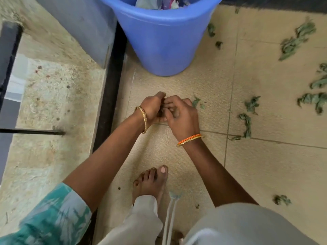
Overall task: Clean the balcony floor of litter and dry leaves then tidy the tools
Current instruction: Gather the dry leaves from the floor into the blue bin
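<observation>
Both hands meet low over the tiled floor (185,156), just in front of the blue bucket (164,43). The left hand (153,107) has its fingers curled inward and the right hand (180,115) curls against it, the two pressed together around something dark and small between the palms; whether that is gathered leaf matter cannot be told, as the fingers hide it. Just beside the right hand's knuckles, on the side away from the bucket's left wall, a small green leaf scrap (196,101) lies on the tile, touching or nearly touching the fingertips. More dry leaves (298,39) lie scattered to the right of the bucket, well apart from the hands: a large curled clump level with the bucket's middle, several more (316,100) farther out, a twisted strip (246,124) along a tile joint, and one lone piece (281,199) far below the bucket near the person's knee. The bucket stands upright on the floor against a dark threshold strip (109,96), and crumpled litter (164,3), pale and purple-toned, shows inside its rim. Left of the bucket beyond the strip lies a stained stone ledge (53,96). A bare foot (152,183) stands on the tile below the hands, well short of the bucket.
</observation>
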Motion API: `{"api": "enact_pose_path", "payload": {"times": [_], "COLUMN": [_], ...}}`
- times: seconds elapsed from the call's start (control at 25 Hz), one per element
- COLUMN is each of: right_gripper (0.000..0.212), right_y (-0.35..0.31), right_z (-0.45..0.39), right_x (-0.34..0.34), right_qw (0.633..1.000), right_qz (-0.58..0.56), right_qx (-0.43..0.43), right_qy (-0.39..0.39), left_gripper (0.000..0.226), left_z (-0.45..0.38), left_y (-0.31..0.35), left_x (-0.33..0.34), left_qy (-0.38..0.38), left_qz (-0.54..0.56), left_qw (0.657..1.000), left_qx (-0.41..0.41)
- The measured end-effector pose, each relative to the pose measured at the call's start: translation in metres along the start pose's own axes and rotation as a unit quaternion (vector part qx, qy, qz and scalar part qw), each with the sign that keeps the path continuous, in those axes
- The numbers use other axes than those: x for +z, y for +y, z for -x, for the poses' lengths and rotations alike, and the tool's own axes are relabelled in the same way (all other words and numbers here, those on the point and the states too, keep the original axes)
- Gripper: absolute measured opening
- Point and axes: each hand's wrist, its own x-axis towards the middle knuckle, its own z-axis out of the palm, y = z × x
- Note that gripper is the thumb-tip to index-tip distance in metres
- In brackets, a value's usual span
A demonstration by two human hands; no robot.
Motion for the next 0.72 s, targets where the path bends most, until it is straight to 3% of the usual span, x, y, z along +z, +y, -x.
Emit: {"api": "enact_pose_path", "payload": {"times": [0.12, 0.28, 0.4, 0.56, 0.72], "right_gripper": [0.021, 0.053, 0.036, 0.035, 0.025], "right_y": [0.022, 0.058, 0.071, 0.076, 0.067], "right_z": [-0.01, -0.011, 0.011, 0.019, 0.0], "right_x": [-0.032, -0.039, -0.014, -0.019, -0.044], "right_qw": [0.997, 0.984, 0.977, 0.965, 0.989], "right_qz": [-0.061, 0.124, 0.21, 0.23, 0.041], "right_qx": [0.041, 0.091, -0.023, -0.113, 0.006], "right_qy": [-0.011, -0.092, -0.015, 0.064, 0.138], "left_gripper": [0.037, 0.033, 0.033, 0.023, 0.026], "left_z": [-0.011, -0.015, -0.021, -0.024, -0.022], "left_y": [0.004, 0.023, 0.021, 0.013, 0.01], "left_x": [0.001, 0.0, 0.009, 0.024, 0.046], "left_qy": [0.083, 0.106, 0.076, 0.007, -0.043], "left_qz": [-0.063, -0.074, -0.101, -0.141, -0.096], "left_qw": [0.995, 0.991, 0.991, 0.988, 0.993], "left_qx": [0.007, 0.034, 0.047, 0.056, 0.046]}}
